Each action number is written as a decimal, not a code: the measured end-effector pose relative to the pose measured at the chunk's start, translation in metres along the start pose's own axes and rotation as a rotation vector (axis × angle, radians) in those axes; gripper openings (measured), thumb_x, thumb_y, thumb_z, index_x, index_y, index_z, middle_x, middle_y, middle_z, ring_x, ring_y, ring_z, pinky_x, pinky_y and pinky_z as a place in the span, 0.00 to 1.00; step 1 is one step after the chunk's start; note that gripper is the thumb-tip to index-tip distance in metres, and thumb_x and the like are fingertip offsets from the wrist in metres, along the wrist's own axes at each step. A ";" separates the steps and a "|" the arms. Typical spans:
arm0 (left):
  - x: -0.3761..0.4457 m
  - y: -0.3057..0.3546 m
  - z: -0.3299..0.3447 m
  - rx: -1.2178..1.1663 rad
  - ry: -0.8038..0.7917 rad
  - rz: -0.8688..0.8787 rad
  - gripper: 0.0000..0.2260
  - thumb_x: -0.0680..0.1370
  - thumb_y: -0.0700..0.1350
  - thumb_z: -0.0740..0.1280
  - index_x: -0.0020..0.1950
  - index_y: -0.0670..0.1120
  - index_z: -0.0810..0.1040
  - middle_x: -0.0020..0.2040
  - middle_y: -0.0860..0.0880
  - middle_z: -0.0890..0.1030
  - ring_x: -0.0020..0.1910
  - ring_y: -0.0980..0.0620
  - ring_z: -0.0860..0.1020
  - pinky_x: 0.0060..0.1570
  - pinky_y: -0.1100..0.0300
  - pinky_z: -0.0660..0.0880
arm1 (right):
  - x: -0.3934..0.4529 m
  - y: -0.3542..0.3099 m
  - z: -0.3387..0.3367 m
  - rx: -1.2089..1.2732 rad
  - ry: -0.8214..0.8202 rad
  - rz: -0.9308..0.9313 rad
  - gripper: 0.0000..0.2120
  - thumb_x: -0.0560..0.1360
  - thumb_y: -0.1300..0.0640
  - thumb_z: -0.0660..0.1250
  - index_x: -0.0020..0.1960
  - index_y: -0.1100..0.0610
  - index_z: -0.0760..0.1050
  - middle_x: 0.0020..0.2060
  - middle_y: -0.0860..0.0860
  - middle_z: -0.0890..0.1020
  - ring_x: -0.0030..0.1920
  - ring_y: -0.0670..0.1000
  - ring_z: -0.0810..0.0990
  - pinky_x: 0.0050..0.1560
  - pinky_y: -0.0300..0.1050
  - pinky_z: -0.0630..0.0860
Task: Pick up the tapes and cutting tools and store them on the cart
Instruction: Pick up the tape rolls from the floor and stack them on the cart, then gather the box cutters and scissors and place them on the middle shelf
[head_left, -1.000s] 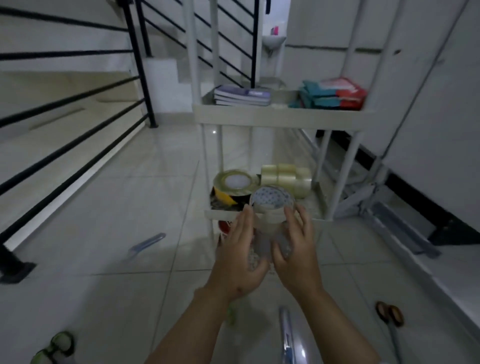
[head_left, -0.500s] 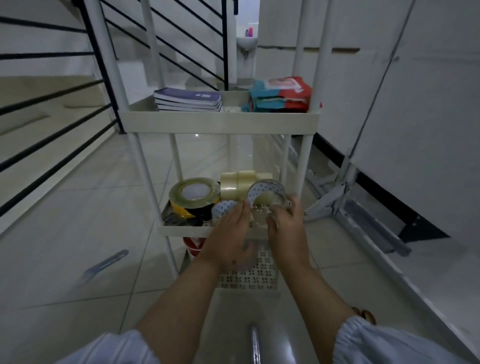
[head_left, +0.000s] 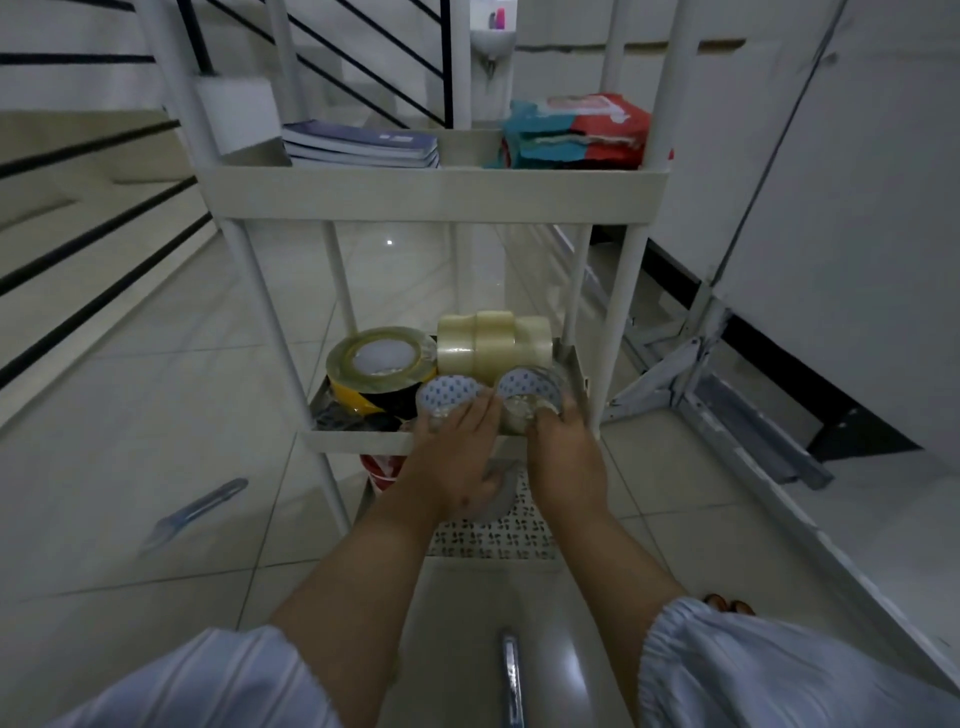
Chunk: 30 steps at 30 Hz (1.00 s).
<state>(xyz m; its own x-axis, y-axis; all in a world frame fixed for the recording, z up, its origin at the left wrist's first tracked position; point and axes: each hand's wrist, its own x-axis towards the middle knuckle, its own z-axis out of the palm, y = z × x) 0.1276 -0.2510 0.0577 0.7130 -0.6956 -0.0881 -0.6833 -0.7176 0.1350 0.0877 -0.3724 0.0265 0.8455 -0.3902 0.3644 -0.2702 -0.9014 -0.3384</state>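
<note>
Both of your hands reach over the front rim of the cart's (head_left: 363, 441) middle shelf, at centre frame. Your left hand (head_left: 457, 457) lies fingers extended against a clear tape roll with a dotted core (head_left: 447, 397); no curl around it is visible, so it reads as resting, not gripping. Your right hand (head_left: 563, 457) covers the near side of a second dotted-core roll (head_left: 527, 392); its fingertips are hidden behind the roll, and whether it grips cannot be told. Both rolls sit on the shelf, just in front of a pack of beige tape rolls (head_left: 491, 343) and beside a large roll stacked on yellow-and-black tape (head_left: 382, 364). Dark items at the shelf's left corner are too dim to identify. On the floor, a bluish cutter-like object (head_left: 195, 512) lies at lower left, blurred; a metallic tool (head_left: 511, 670) is cut off at bottom centre; scissor handles (head_left: 727, 605) peek out beside your right sleeve, mostly hidden.
</note>
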 end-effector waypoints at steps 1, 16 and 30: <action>0.000 0.000 0.001 0.007 -0.004 0.001 0.32 0.79 0.54 0.54 0.75 0.46 0.39 0.77 0.50 0.40 0.76 0.52 0.44 0.73 0.40 0.41 | -0.001 -0.002 0.000 0.023 -0.006 0.008 0.13 0.74 0.70 0.60 0.57 0.67 0.74 0.61 0.66 0.73 0.52 0.63 0.78 0.45 0.51 0.77; -0.013 -0.004 0.034 -0.100 0.349 0.020 0.33 0.71 0.57 0.48 0.75 0.47 0.51 0.78 0.45 0.49 0.73 0.49 0.38 0.69 0.33 0.44 | -0.025 -0.008 -0.002 0.170 0.149 -0.186 0.23 0.70 0.60 0.52 0.62 0.67 0.70 0.63 0.67 0.72 0.66 0.65 0.68 0.66 0.56 0.68; -0.113 0.018 0.199 -0.508 -0.053 -0.156 0.34 0.70 0.56 0.49 0.74 0.44 0.50 0.77 0.45 0.46 0.76 0.46 0.44 0.72 0.61 0.42 | -0.196 0.055 0.091 0.621 -0.399 0.467 0.23 0.73 0.68 0.62 0.68 0.63 0.64 0.64 0.61 0.71 0.64 0.60 0.69 0.66 0.53 0.67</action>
<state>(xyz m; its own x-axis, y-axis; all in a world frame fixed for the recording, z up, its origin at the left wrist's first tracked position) 0.0034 -0.1929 -0.1263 0.7819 -0.5927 -0.1932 -0.3988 -0.7138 0.5757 -0.0509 -0.3290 -0.1421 0.8405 -0.4947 -0.2208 -0.4275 -0.3554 -0.8312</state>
